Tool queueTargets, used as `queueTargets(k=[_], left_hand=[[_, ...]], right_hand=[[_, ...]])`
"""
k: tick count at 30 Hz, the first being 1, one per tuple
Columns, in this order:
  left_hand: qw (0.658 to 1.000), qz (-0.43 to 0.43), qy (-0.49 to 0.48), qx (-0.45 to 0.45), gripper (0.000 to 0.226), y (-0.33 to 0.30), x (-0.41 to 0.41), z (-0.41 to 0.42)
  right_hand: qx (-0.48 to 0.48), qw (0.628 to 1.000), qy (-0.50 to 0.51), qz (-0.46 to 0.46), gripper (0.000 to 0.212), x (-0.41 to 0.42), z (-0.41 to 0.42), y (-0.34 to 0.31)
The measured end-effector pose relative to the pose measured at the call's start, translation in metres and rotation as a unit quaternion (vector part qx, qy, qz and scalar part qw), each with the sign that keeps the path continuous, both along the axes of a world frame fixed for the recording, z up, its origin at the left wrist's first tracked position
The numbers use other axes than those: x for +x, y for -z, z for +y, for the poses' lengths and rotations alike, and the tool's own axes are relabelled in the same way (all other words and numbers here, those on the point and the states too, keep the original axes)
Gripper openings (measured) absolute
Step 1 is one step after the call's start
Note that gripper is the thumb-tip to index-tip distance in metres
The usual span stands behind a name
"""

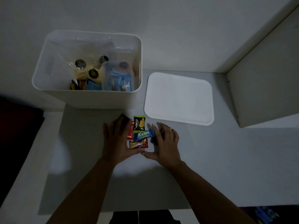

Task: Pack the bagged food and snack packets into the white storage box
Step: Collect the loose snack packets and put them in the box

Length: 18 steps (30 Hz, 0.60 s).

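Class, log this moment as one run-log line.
hands: left hand, right hand gathering snack packets | box: open, partly filled | lid: beside box

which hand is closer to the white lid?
Right. The right hand lies just below the white lid, near its lower-left corner, not touching it. The left hand is farther left, across the pile of snack packets from it.

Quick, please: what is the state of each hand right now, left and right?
Left hand: open, fingers straight, resting on a dark packet beside the snack packets.
Right hand: open, fingers spread, touching the blue Kalpa packet.
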State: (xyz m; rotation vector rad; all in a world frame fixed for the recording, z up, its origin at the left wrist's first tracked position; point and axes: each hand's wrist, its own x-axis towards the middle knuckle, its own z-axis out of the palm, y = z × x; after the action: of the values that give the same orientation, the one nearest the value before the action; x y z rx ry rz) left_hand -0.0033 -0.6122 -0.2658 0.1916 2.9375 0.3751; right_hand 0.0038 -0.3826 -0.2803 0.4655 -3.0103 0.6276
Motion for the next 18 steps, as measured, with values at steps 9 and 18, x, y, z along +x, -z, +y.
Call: queueTargets(k=[9,18], left_hand=[[0.991,0.093,0.092,0.028,0.076,0.012,-0.014,-0.022],[0.987,0.127,0.097,0.001,0.032,0.018,-0.012,-0.023]], right_hand=[[0.064,0.995,-0.078,0.014,0.087,-0.032,-0.023,0.005],[0.05,0.992,-0.096,0.072,0.04,-0.036,-0.028,0.013]])
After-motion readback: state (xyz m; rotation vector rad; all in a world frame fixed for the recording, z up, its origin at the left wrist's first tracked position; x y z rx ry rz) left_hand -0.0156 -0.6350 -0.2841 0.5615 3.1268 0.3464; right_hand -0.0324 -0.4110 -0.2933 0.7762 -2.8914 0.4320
